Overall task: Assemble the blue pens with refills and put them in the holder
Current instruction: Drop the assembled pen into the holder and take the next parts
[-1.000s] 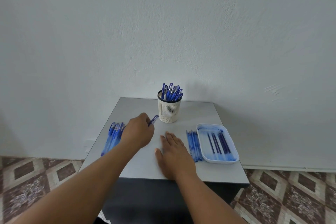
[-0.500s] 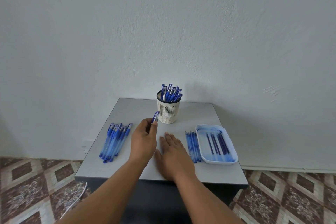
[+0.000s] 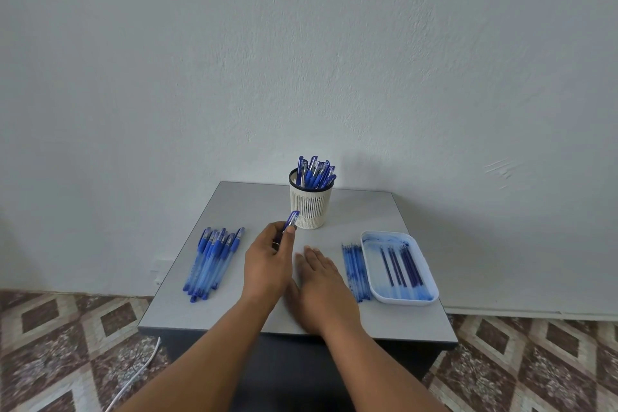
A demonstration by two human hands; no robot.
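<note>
- Left hand pinches a pen, cap up, at 7 o'clock of the holder, likely ready for a refill.
- Right hand lies flat, fingers straight, on the surface, holding nothing.
- Refills wait at its 3 o'clock, within reach.

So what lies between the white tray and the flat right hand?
In the head view, a row of refills lies between the tray and the right hand.
</note>
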